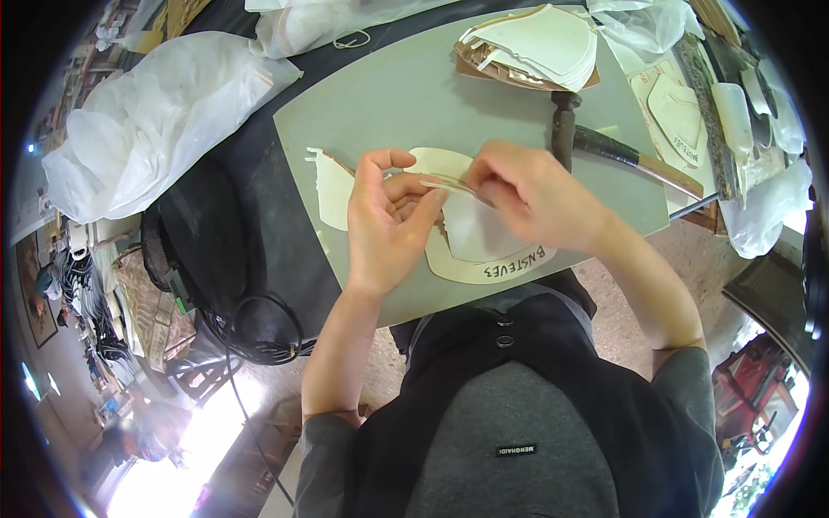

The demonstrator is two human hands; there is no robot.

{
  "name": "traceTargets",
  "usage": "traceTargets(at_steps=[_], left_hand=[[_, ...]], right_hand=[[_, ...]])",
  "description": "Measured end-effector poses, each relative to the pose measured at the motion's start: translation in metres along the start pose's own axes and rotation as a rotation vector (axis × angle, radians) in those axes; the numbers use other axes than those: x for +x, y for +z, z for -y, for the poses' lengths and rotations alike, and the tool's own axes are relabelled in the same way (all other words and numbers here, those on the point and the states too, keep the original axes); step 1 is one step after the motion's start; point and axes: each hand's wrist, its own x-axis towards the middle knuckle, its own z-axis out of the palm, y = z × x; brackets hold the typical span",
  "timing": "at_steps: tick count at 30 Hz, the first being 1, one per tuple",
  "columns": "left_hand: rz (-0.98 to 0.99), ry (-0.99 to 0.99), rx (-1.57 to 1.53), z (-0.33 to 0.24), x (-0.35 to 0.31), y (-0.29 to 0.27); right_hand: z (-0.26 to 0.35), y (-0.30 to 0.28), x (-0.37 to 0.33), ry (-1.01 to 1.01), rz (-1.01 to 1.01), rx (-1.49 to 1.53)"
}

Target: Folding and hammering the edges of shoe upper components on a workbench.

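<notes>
My left hand point(384, 220) is closed, with thumb and fingers on the edge of a thin cream panel point(479, 231) that has a brown underside. At the other end of that edge, my right hand point(540, 192) pinches the same panel. Its fingertips are partly hidden by the hand itself. Beneath the panel, a larger cream template point(466, 270) with a curved outline and dark handwriting lies on the grey-green board point(414, 108). Beside my left wrist is another pale cut piece point(332, 194), partly covered by the hand.
A stack of white curved pieces point(540, 47) sits at the board's far edge. Close to it lies a hammer point(639, 155) with a dark head. More templates point(675, 116) are at the right. Clear plastic bags point(164, 121) and a black mesh bag point(203, 229) lie left.
</notes>
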Motion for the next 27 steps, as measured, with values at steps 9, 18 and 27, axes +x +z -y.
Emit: traceTargets(at_steps=[9,18,27], left_hand=[[0.146,0.552,0.857,-0.013,0.017,-0.010],[0.484,0.630,0.817,-0.020,0.049,-0.027],[0.556,0.710,0.790,-0.018,0.062,-0.034]], right_hand=[[0.015,0.030,-0.047,-0.083,-0.235,-0.406],[0.020,0.026,-0.039,-0.002,-0.165,-0.398],[0.021,0.015,-0.039,-0.027,-0.029,-0.475]])
